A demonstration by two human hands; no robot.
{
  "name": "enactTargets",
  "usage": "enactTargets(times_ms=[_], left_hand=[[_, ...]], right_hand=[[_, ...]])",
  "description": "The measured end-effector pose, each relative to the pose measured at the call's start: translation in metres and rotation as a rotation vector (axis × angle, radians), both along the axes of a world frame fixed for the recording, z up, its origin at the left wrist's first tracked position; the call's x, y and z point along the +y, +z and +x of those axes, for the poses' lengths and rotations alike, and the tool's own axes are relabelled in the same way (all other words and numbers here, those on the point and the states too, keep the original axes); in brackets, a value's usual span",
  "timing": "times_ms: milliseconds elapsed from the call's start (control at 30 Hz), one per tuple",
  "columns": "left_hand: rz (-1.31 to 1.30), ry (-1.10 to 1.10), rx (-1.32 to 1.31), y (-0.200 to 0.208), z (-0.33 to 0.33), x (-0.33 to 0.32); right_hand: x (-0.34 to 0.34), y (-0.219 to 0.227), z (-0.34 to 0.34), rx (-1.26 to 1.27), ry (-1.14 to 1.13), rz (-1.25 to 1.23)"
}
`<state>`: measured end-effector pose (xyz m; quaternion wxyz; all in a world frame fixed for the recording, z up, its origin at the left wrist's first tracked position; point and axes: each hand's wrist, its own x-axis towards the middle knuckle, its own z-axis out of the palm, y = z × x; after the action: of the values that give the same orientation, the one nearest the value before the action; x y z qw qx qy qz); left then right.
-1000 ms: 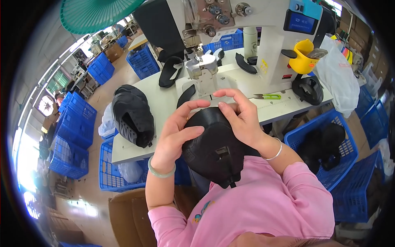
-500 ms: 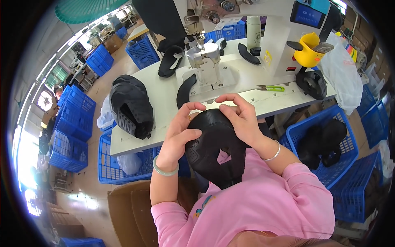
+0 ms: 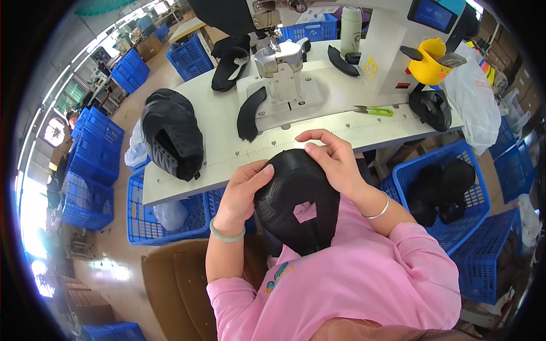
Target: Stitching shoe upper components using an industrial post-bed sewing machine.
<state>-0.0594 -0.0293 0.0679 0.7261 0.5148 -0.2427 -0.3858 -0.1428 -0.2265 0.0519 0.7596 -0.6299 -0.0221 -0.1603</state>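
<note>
A black shoe upper (image 3: 293, 184) is held in front of my chest, just off the near edge of the sewing table. My left hand (image 3: 242, 193) grips its left side, thumb on top and the other fingers mostly hidden behind it. On the upper right edge, my right hand (image 3: 341, 170) pinches the upper between thumb and fingers, with the index finger raised and bent. Pink shirt shows through the opening. Beyond my hands, a curved black strip (image 3: 250, 115) lies on the white table (image 3: 222, 133) beside the sewing machine's post (image 3: 281, 68).
Several stacked black uppers (image 3: 173, 133) sit at the table's left. Green-handled thread snips (image 3: 375, 111) and another black upper (image 3: 430, 109) lie to the right. A yellow duck-shaped cup (image 3: 426, 65) hangs on the machine. Blue crates (image 3: 475, 219) flank the table; a pale bottle (image 3: 350, 34) stands behind.
My left thumb has slid up the upper's edge, and the left index finger has gone from the top edge to behind it. The upper has tilted slightly. My right hand keeps its grip.
</note>
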Motion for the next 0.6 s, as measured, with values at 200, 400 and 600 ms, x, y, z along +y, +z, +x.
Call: enactTargets(times_ms=[200,400,600], left_hand=[[-0.101,-0.005,0.072,-0.014,-0.001,-0.001],[-0.097,0.035,0.077,-0.017,-0.002,-0.007],[-0.024,0.130,0.057,-0.027,0.004,-0.010]], right_hand=[[-0.003,-0.003,-0.006,-0.007,0.098,0.088],[-0.007,-0.004,-0.005,0.023,0.118,0.124],[-0.011,-0.013,0.005,0.095,0.079,0.094]])
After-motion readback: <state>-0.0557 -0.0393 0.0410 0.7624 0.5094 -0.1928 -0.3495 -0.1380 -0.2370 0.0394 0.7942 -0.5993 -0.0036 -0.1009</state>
